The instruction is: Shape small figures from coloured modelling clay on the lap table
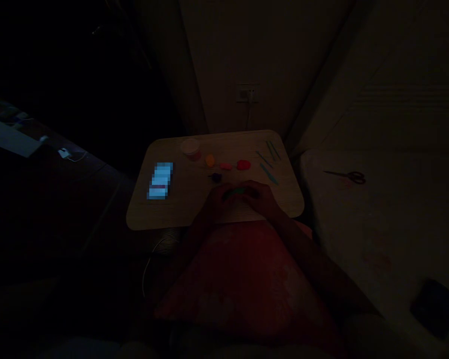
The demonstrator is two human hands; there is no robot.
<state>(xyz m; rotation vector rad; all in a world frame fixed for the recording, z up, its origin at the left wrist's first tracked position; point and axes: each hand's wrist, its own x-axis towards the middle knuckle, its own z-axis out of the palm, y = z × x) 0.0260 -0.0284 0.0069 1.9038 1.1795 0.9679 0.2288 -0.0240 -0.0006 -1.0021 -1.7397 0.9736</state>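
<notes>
Both hands meet over the front part of a small wooden table [187,207], in very dim light. Between their fingers is a green lump of modelling clay [238,191], partly covered by the fingers. My left hand [221,195] curls around its left end, and my right hand [260,194] is closed about its right end. Just beyond them lie a dark blue lump [216,177], a pink piece [226,166], a red lump [243,165] and an orange lump [209,160]. To the right rest a teal modelling knife [269,173] and several thin sticks [271,149].
A lit phone [160,180] lies on the table's left side, and a tub with a pale lid [190,147] stands at the back. Scissors [346,176] lie on a pale surface to the right. A plugged-in cable [249,107] hangs from the wall socket. A red cushion [243,274] covers my lap.
</notes>
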